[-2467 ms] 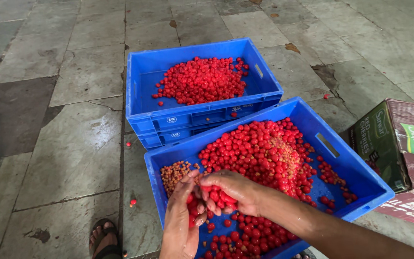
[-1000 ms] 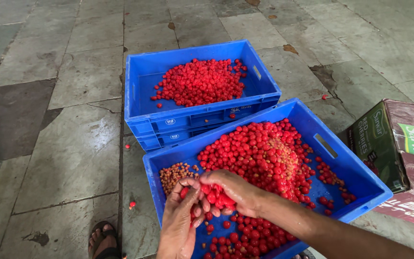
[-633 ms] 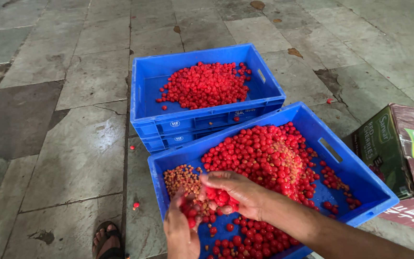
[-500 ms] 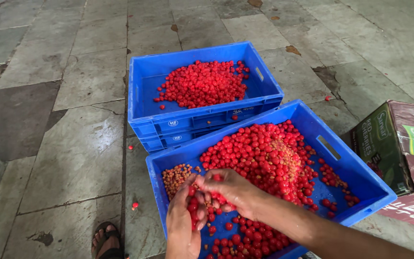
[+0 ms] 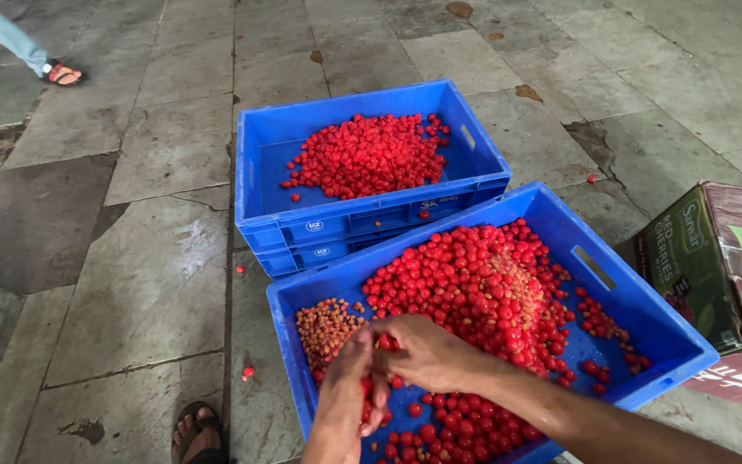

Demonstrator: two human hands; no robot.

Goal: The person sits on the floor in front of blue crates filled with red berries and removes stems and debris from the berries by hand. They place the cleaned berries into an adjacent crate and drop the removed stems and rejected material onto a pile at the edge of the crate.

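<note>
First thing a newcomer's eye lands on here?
The heap of red cherries filling the near blue crate, where the left hand and right hand meet over the fruit. Next, the far blue crate behind it, with a smaller red pile, and the cardboard box at right.

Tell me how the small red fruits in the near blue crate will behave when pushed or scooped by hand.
The red fruits look small, round and glossy, so they will probably roll and slip apart rather than stay heaped; a few strays already lie on the floor. They seem light singly. Being soft-looking fruit, they may bruise if the right hand and left hand squeeze hard.
</note>
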